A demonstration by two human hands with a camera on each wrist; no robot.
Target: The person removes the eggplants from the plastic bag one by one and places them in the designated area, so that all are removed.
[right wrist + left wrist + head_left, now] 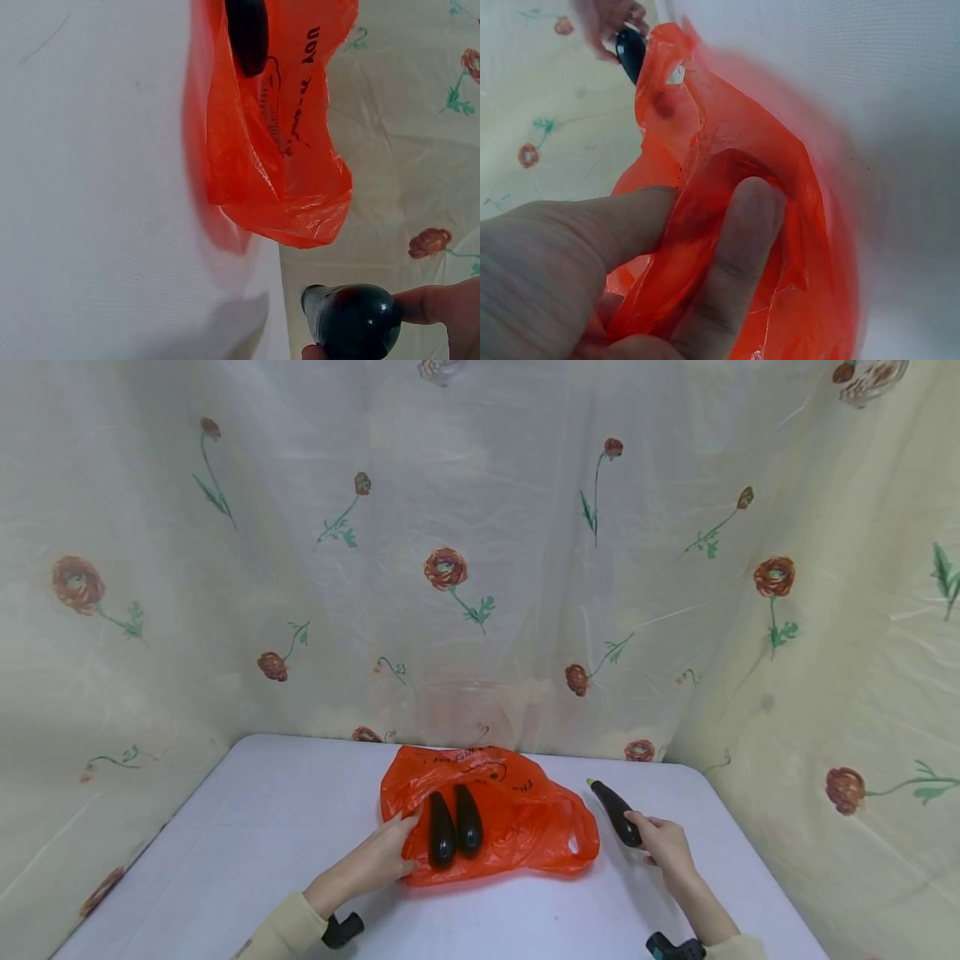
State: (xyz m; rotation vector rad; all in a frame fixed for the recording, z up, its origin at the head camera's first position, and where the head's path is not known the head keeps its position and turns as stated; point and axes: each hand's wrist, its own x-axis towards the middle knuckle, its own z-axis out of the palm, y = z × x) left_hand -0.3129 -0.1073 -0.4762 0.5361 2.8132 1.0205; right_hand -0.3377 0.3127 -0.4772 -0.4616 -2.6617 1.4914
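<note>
A red plastic bag (517, 827) lies spread on the table, its left edge held by my left hand (382, 852). The left wrist view shows the thumb and a finger (739, 262) on either side of the crinkled film. Two dark eggplants, a left one (442, 831) and a right one (468, 821), rest side by side on the bag, close to that hand. To the right of the bag, my right hand (663, 843) grips a third eggplant (615, 810) by its thick end, green tip pointing away. In the right wrist view this eggplant (352, 322) sits between thumb and fingers.
The white table (285, 810) has rounded far corners. Behind it and on both sides hangs a flower-printed curtain (510, 610). One bag handle hole (573, 844) faces right. Black print marks the bag's far part.
</note>
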